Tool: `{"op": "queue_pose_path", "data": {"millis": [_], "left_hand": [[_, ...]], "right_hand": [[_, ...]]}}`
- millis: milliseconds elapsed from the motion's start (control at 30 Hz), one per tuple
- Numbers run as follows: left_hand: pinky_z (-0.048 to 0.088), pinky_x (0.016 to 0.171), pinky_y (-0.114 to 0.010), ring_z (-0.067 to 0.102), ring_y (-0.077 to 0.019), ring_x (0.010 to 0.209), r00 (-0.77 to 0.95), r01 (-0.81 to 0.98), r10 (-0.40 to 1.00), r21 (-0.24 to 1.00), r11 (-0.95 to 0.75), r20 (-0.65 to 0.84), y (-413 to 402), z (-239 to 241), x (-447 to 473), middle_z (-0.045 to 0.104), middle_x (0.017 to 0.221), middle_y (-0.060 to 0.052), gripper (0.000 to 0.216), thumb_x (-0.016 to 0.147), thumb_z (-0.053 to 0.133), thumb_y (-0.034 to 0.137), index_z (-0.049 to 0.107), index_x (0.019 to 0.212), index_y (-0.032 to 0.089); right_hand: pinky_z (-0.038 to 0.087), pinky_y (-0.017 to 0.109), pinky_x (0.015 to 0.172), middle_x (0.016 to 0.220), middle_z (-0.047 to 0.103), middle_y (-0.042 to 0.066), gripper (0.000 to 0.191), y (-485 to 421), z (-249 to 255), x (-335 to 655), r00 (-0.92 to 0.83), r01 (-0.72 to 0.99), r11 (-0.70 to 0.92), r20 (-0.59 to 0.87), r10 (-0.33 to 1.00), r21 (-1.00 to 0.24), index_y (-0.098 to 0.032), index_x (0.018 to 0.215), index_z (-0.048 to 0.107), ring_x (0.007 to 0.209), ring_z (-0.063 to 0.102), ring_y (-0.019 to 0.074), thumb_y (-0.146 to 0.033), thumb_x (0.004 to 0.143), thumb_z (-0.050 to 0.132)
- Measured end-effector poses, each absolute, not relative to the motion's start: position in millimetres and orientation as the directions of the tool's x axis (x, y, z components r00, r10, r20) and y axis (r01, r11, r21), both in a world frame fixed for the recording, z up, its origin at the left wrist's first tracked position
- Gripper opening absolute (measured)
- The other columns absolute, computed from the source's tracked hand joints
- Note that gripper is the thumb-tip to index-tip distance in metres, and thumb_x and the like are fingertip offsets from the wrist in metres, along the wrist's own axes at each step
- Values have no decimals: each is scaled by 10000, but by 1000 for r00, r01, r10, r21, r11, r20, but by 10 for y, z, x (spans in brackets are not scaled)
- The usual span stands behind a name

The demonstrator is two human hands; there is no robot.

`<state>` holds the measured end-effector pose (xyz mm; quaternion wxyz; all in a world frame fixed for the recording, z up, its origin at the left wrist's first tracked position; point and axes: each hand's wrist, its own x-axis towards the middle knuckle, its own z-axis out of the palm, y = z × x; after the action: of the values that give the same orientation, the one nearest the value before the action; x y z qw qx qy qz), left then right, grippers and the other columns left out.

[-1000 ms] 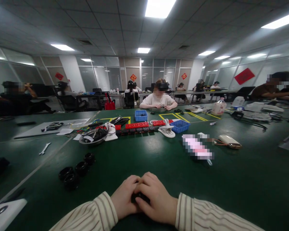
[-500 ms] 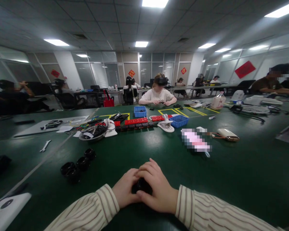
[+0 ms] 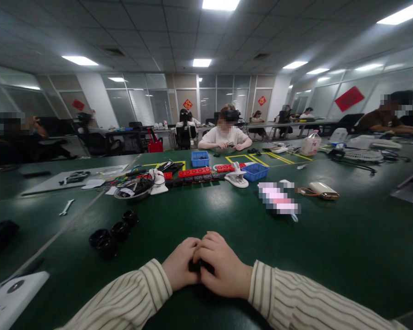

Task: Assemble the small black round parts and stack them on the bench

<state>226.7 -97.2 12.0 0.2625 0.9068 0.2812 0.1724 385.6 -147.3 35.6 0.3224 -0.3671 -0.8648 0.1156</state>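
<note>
Close in front of me, my left hand (image 3: 181,265) and my right hand (image 3: 223,266) are closed together around a small black piece (image 3: 207,265). The fingers cover most of it, so its full shape is hidden. My left hand wraps its left side, while the right-hand fingers curl over its top and the thumb presses its near side. To the left on the green table (image 3: 179,220) stand several glossy black cup-shaped pieces (image 3: 120,230), close to one another.
A wrench (image 3: 66,207) lies at the left, with a metal bowl of cables (image 3: 133,189) behind. Across the middle run red and black blocks (image 3: 194,173), a white clamp (image 3: 237,176) and a blue bin (image 3: 255,172). A power bank (image 3: 324,190) lies right. A person (image 3: 225,133) sits opposite.
My right hand's fingers and thumb have drawn in around the black piece, and less of it shows. The view has shifted slightly.
</note>
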Motion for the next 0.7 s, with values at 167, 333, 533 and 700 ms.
{"op": "queue_pose_path", "data": {"millis": [167,333,533,700], "left_hand": [[385,894,-367,493,-243,966,791,402,583,559,-725,188,-971,113,2281,542,1039,-50,377,640,649,209,575,1010,201],[378,902,-392,471,-261,1012,798,374,573,596,-711,183,-928,66,2266,527,1094,-50,468,646,667,256,531,1093,221],[402,865,-391,483,-263,965,785,400,596,596,-696,169,-923,56,2268,535,1045,-67,416,623,704,322,577,999,197],[397,880,-381,482,-247,961,781,402,603,611,-682,159,-957,104,2278,525,1001,-55,381,602,684,186,584,969,186]], "right_hand": [[100,423,1049,832,609,-15,170,-1522,381,3890,-613,459,794,505,608,-398,-214,747,556,977,478,172,-122,628,474],[187,447,1010,966,565,42,241,-1516,420,3913,-467,572,692,520,716,-439,-196,937,531,962,463,196,-240,701,543],[356,386,827,873,530,54,262,-1463,368,3895,-351,708,537,432,831,-458,-164,862,542,860,458,207,-351,699,627],[378,324,786,844,586,41,167,-1445,354,3902,-496,609,662,442,747,-437,-165,852,581,835,480,180,-185,689,554]]}}
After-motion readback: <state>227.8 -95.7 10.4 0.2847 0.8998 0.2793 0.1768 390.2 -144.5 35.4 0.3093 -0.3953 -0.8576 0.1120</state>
